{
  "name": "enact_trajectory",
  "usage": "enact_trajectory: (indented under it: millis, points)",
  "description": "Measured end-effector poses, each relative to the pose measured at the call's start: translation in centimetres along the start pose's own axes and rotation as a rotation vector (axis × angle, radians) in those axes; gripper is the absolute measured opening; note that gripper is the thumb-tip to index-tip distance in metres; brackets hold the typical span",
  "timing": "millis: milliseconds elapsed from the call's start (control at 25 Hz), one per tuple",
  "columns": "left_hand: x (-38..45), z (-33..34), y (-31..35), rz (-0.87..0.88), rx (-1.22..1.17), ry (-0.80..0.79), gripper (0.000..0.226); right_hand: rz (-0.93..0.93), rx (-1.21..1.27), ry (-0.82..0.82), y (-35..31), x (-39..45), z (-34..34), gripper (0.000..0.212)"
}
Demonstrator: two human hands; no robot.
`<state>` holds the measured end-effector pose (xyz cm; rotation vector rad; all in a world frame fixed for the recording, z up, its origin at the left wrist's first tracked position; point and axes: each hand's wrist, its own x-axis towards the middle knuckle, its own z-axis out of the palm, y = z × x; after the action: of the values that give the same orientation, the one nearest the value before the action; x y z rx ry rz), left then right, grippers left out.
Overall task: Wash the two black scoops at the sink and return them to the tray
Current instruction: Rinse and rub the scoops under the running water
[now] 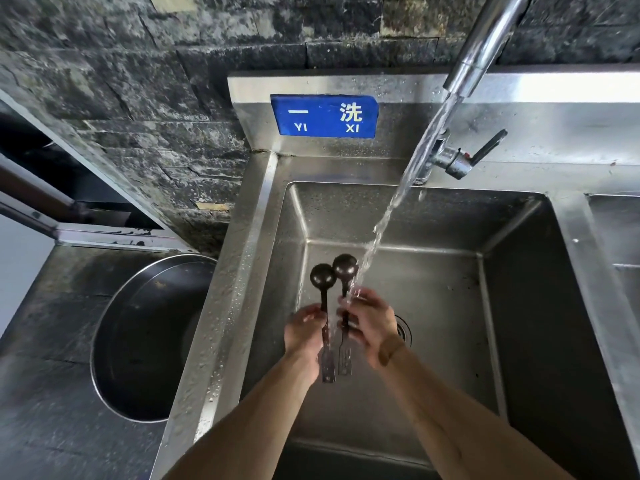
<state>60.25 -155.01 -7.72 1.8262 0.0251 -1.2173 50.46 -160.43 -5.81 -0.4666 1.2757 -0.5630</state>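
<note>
Over the steel sink (519, 306) I hold two black long-handled scoops side by side, bowls pointing away from me. My left hand (304, 332) grips the handle of the left scoop (322, 277). My right hand (369, 322) grips the handle of the right scoop (345, 266). Water from the faucet (485, 46) streams down onto my right hand's fingers and the right scoop's handle. Both flat handle ends stick out below my hands. No tray is in view.
The faucet's lever (485, 148) sits at the sink's back rim, right of a blue sign (323, 116). The drain (403, 329) lies under my right hand. A large round metal basin (145, 337) stands on the dark counter to the left. A second sink bowl (620, 230) begins at right.
</note>
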Motion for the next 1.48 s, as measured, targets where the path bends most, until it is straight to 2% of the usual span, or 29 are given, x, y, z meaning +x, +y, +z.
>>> enact_trajectory:
  millis: [320, 480, 640, 880, 1280, 1480]
  points:
    - [-0.1, 4.2, 9.8, 0.140, -0.058, -0.179, 0.020, -0.200, 0.036, -0.034, -10.7, 1.0, 2.3, 0.021]
    - [-0.8, 5.7, 11.3, 0.180, -0.081, -0.239, 0.018, -0.271, 0.018, -0.012, -12.5, 0.5, 1.5, 0.019]
    - [-1.4, 5.2, 8.5, 0.142, -0.036, -0.225, 0.018, -0.247, -0.026, -0.004, -9.7, 0.3, -1.2, 0.017]
    - [-2.2, 2.5, 2.8, 0.057, -0.007, -0.153, 0.014, -0.113, -0.053, 0.081, -3.4, -0.1, -4.4, 0.017]
    - [-5.2, -1.3, -4.3, -0.068, 0.051, -0.073, 0.015, 0.060, -0.060, 0.090, 4.2, -2.8, -4.8, 0.033]
    - [-6.4, -1.7, -6.1, -0.029, 0.188, -0.065, 0.017, 0.106, -0.084, 0.083, 6.5, -4.5, -5.2, 0.035]
